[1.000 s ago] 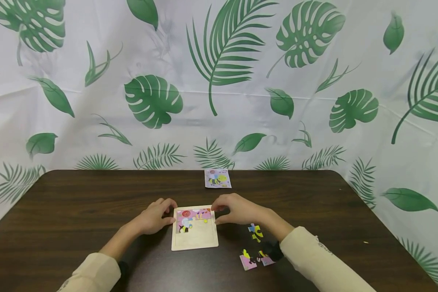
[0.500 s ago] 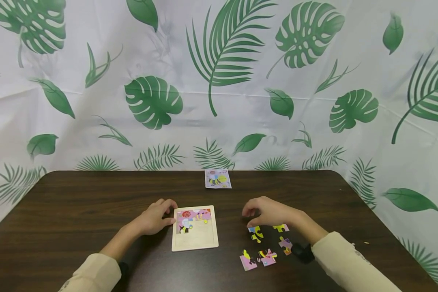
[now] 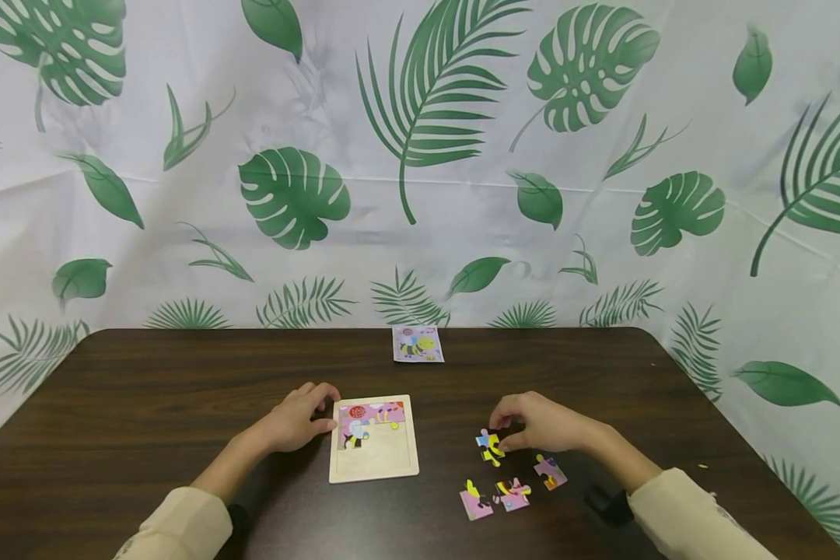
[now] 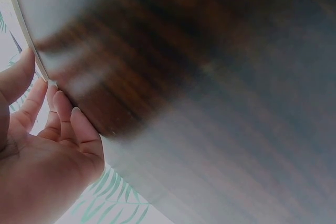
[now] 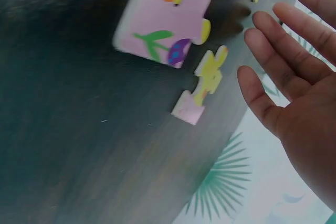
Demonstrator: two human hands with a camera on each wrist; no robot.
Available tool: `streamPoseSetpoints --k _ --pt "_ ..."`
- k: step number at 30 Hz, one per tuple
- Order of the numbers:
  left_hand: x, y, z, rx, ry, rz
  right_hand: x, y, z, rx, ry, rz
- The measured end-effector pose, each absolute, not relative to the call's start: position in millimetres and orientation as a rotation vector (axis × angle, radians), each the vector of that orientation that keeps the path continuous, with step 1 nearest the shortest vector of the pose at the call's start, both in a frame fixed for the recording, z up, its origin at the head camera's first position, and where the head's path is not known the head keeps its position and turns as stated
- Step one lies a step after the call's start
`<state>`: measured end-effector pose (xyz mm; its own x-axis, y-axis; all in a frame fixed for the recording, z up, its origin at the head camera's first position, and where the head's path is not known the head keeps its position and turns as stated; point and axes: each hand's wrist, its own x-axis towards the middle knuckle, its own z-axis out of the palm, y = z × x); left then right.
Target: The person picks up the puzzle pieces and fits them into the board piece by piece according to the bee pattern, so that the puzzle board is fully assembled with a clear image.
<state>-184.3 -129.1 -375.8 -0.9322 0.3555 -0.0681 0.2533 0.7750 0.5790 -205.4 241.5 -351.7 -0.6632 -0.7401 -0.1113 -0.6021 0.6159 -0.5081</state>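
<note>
- While the left hand (image 3: 295,420) touches the pale, square wooden tray (image 3: 385,455) at its ten o'clock edge, thumb and index finger stand parted.
- Right hand (image 3: 549,424), tray's three o'clock: fingers half-bent, spread; contact with the blue-and-yellow jigsaw piece (image 3: 491,449), eight o'clock of it, cannot be told.
- Pink, yellow-tipped jigsaw piece (image 3: 476,505): tray's four o'clock.

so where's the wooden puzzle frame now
In the head view, the wooden puzzle frame lies on the table left of the loose pieces, the left hand touching its left side.
</note>
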Motion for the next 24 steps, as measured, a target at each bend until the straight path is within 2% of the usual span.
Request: streamPoseSetpoints --k 15,24 --pt "-184.7 -129.6 -377.1 0.489 2.79 0.882 -191.5 246.8 -367.3 -1.201 2.61 -0.685" --pt "-186.4 -130.2 -379.5 0.495 2.788 0.889 -187.5 247.8 -372.2 -1.185 2.656 -0.645"
